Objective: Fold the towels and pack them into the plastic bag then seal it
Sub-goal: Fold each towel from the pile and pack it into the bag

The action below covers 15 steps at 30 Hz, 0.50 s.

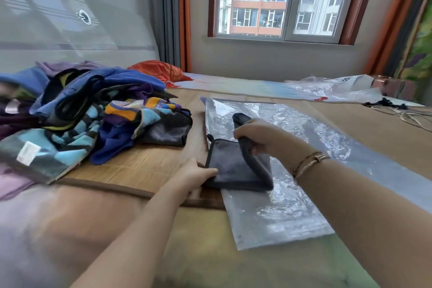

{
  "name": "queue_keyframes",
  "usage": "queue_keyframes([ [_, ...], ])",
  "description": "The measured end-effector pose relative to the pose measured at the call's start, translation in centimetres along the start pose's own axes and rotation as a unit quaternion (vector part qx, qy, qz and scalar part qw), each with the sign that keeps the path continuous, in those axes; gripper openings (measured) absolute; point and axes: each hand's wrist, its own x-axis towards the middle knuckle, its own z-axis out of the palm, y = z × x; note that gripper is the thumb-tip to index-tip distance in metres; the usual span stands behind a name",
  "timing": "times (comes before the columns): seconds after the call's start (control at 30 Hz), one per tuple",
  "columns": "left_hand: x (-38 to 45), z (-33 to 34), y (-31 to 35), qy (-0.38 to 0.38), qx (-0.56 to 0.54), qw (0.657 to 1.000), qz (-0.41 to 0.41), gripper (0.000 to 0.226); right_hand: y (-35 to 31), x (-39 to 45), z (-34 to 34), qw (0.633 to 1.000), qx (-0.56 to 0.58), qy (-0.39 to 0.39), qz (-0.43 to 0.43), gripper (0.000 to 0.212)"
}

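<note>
A dark grey towel (233,168) lies partly folded on a clear plastic bag (275,213) spread flat on the mat. My right hand (259,137) grips a raised flap of the towel and holds it up over the lower layer. My left hand (194,174) pinches the towel's near left corner against the mat. A heap of unfolded towels (77,112), blue, purple and patterned, sits to the left, with another dark grey towel (168,134) at its right edge.
A woven mat (140,163) with a brown border covers the bed. More clear plastic bags (334,87) lie at the back right beside white cables (406,114). An orange cushion (161,70) sits by the curtain under the window.
</note>
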Motion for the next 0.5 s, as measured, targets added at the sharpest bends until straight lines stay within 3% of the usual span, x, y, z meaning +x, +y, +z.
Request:
queue_keyframes([
  [0.1, 0.7, -0.2, -0.7, 0.013, -0.082, 0.997, 0.003, 0.017, 0.1, -0.3, 3.7, 0.987, -0.143, -0.074, -0.013, 0.007],
  [0.23, 1.6, -0.2, -1.5, -0.005, -0.121, 0.993, 0.014, 0.025, 0.6, -1.3, 5.9, 0.963, -0.248, -0.095, -0.043, 0.014],
  [0.3, 1.8, -0.3, -1.4, -0.013, -0.132, 0.991, 0.010, 0.031, 0.5, -1.5, 5.9, 0.970, -0.213, -0.109, -0.041, 0.025],
  [0.4, 1.7, -0.5, -0.5, -0.020, -0.144, 0.989, -0.009, 0.034, 0.2, -1.0, 5.0, 0.993, -0.038, -0.111, -0.029, 0.029],
  [0.43, 1.6, -0.6, -0.3, -0.022, -0.130, 0.991, -0.015, 0.036, 0.3, -0.6, 4.5, 0.995, -0.035, -0.081, -0.056, 0.025],
  [0.5, 0.9, -0.8, 0.1, -0.032, -0.083, 0.996, -0.009, 0.035, 0.6, 0.4, 3.2, 0.977, -0.157, -0.013, -0.146, 0.036],
])
